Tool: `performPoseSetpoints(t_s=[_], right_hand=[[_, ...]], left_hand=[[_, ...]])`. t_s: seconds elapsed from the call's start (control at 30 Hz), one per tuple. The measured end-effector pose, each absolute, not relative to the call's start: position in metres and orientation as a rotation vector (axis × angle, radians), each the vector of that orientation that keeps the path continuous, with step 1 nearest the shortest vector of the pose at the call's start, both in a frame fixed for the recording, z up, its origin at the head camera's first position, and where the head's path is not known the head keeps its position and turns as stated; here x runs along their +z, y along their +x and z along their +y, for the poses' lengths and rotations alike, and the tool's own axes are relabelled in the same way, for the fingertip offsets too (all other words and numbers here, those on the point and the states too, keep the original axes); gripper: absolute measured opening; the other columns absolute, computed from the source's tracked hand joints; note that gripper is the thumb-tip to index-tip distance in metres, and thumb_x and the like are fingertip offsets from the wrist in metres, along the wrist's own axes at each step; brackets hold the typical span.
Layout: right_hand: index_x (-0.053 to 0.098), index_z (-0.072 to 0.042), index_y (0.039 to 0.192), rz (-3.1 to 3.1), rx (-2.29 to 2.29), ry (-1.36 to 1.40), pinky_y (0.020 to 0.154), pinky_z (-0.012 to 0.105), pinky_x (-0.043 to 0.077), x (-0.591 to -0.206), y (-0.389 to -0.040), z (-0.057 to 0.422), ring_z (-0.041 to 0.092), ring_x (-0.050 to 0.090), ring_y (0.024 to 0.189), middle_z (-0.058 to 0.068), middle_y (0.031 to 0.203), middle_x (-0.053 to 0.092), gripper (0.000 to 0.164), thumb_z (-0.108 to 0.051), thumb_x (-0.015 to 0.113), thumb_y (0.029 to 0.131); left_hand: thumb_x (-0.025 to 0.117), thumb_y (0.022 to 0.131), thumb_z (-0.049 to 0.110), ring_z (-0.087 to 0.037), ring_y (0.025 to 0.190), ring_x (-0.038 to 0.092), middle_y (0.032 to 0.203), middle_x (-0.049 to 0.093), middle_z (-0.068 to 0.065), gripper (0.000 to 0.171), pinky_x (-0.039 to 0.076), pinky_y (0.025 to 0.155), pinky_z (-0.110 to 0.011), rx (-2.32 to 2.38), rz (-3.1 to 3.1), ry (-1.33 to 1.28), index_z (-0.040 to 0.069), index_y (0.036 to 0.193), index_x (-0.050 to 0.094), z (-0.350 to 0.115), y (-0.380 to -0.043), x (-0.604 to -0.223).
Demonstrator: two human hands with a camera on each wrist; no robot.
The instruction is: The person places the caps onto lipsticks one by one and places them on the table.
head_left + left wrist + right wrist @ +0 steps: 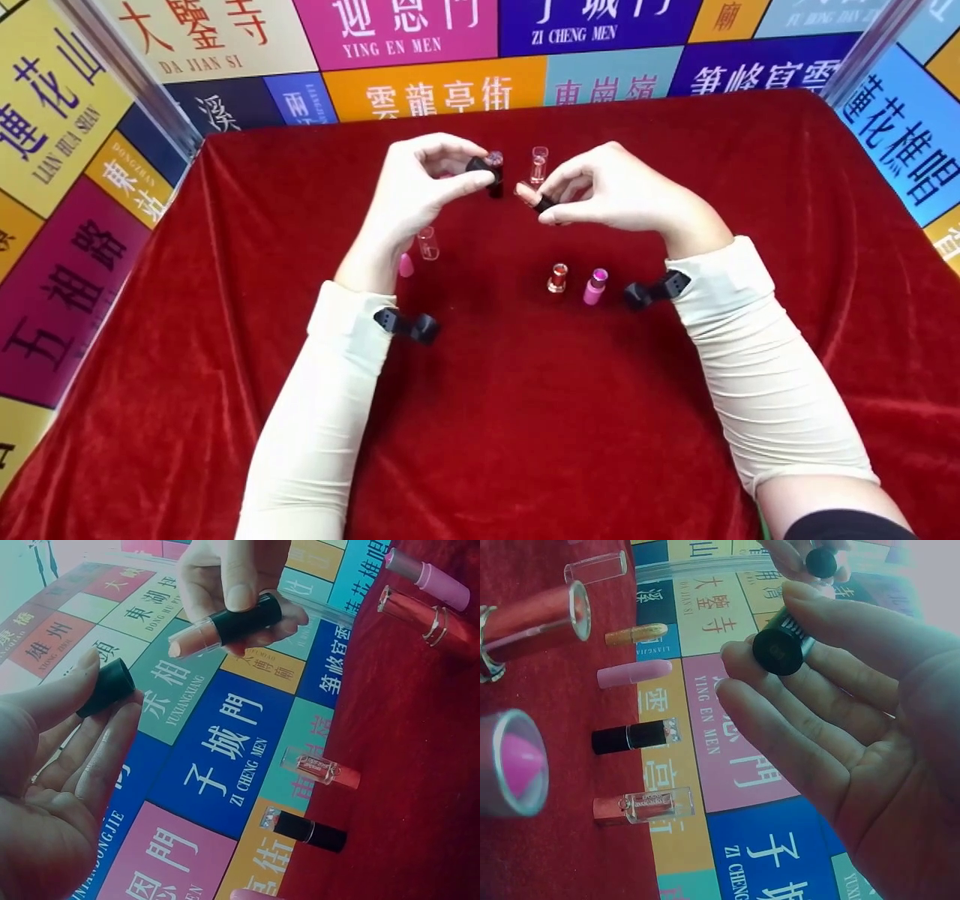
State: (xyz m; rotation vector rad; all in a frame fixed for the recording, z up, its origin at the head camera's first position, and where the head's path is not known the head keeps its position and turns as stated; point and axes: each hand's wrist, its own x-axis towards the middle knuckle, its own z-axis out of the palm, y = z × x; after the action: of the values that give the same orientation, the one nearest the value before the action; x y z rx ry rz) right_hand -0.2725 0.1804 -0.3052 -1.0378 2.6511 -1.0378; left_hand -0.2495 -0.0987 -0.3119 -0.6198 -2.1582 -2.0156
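Observation:
My left hand (416, 176) pinches a black lipstick cap (109, 690) between thumb and fingers, its hollow end facing the other hand. In my right hand (619, 187) is an uncapped lipstick (240, 622) with a black base and a peach-nude bullet, held by thumb and fingertips. The bullet points toward the left hand, with a gap between cap and lipstick. Both hands are raised over the far part of the table. Beyond them stand a black lipstick tube (630, 736) with a sparkly top and a clear-topped tube (538, 166).
Nearer on the red cloth (487, 420) stand an open red lipstick (557, 278) and an open pink lipstick (595, 287). By the left wrist are a clear cap (428, 244) and a pink piece (406, 265). A gold tube (636, 634) and a pink tube (634, 673) stand farther back.

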Motion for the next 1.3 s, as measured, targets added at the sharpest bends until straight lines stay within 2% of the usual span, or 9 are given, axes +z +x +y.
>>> performPoseSetpoints(t_s=[0.3,0.47,0.5,0.7,0.73,1.13,1.3], right_hand=[[0.083,-0.009,0.108,2.621,-1.031,-1.08,0.084,0.022,0.06,-0.304,-0.267,0.173,0.009,0.075,0.086,0.0,0.093,0.081,0.021,-0.022,0.087,0.091],[0.083,-0.009,0.108,2.628,-1.017,-1.091,0.086,0.025,0.061,-0.304,-0.267,0.171,0.01,0.075,0.087,0.0,0.094,0.08,0.022,-0.022,0.087,0.091],[0.083,-0.009,0.108,2.627,-1.017,-1.094,0.086,0.025,0.061,-0.304,-0.267,0.171,0.01,0.075,0.088,0.0,0.094,0.08,0.023,-0.022,0.087,0.091],[0.083,-0.008,0.109,2.621,-1.027,-1.097,0.085,0.021,0.06,-0.304,-0.266,0.171,0.011,0.075,0.088,0.001,0.095,0.081,0.024,-0.023,0.087,0.091],[0.083,-0.008,0.109,2.624,-1.027,-1.095,0.084,0.02,0.059,-0.304,-0.266,0.171,0.011,0.075,0.088,0.001,0.095,0.081,0.024,-0.023,0.087,0.091],[0.084,-0.012,0.11,2.621,-1.032,-1.122,0.086,0.022,0.06,-0.303,-0.266,0.169,0.01,0.075,0.088,-0.001,0.095,0.081,0.023,-0.025,0.087,0.092],[0.084,-0.012,0.109,2.618,-1.042,-1.113,0.085,0.02,0.059,-0.305,-0.266,0.169,0.01,0.075,0.088,-0.001,0.094,0.081,0.022,-0.024,0.088,0.091]], left_hand=[[0.088,0.088,0.007,-0.025,0.091,0.075,0.102,0.081,-0.007,0.023,0.06,0.085,-0.032,-1.984,-2.207,-0.635,0.001,0.109,0.081,-0.094,-0.248,-0.313],[0.089,0.088,0.007,-0.024,0.089,0.075,0.099,0.081,-0.006,0.021,0.058,0.083,-0.031,-1.97,-2.222,-0.619,0.003,0.108,0.082,-0.093,-0.248,-0.314],[0.089,0.088,0.008,-0.024,0.089,0.075,0.099,0.081,-0.006,0.021,0.055,0.088,-0.028,-1.958,-2.229,-0.617,0.003,0.108,0.082,-0.093,-0.248,-0.315],[0.09,0.087,0.01,-0.024,0.087,0.074,0.097,0.081,-0.006,0.022,0.054,0.085,-0.029,-1.936,-2.25,-0.614,0.005,0.107,0.082,-0.091,-0.248,-0.316],[0.09,0.087,0.01,-0.024,0.087,0.074,0.097,0.08,-0.006,0.021,0.056,0.08,-0.031,-1.942,-2.248,-0.615,0.005,0.107,0.083,-0.091,-0.248,-0.316],[0.089,0.087,0.01,-0.025,0.085,0.072,0.095,0.08,-0.006,0.019,0.056,0.079,-0.032,-1.926,-2.254,-0.624,0.007,0.105,0.083,-0.089,-0.248,-0.318],[0.09,0.087,0.011,-0.024,0.085,0.072,0.096,0.08,-0.005,0.019,0.057,0.079,-0.031,-1.921,-2.256,-0.632,0.007,0.104,0.083,-0.088,-0.248,-0.319]])
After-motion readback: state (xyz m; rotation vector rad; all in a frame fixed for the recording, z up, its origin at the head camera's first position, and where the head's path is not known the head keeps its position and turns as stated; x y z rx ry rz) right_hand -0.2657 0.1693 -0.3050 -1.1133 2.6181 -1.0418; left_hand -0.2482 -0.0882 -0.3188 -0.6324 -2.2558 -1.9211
